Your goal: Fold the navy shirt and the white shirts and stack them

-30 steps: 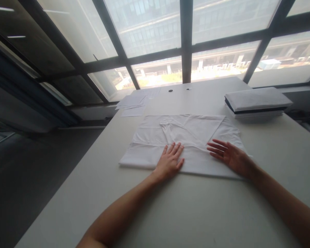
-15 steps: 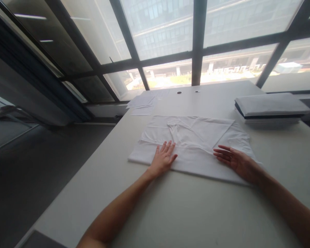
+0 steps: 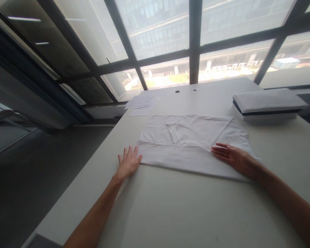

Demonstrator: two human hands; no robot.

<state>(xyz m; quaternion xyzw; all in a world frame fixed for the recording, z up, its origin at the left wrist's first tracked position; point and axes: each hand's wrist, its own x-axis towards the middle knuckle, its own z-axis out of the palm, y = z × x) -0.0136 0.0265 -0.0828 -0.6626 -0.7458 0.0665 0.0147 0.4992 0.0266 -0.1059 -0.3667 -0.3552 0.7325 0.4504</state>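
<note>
A white garment, probably a shirt, lies folded on the white table, its near side turned up in a long smooth band. Creases and a small bunched bit of cloth show in its upper middle. My left hand is at the garment's left near corner, fingers spread, its thumb side against the cloth edge. Over the right part of the band rests my right hand, on its edge with fingers extended and palm facing left. Neither hand grips anything.
A stack of folded cloth, white with a dark layer, sits at the table's right. Loose paper sheets lie near the far left edge. Two round holes pierce the tabletop toward the back, and windows rise behind it.
My left hand has slid left along the folded band, from the cloth's surface to its left corner. My right hand stays in about the same place on the garment.
</note>
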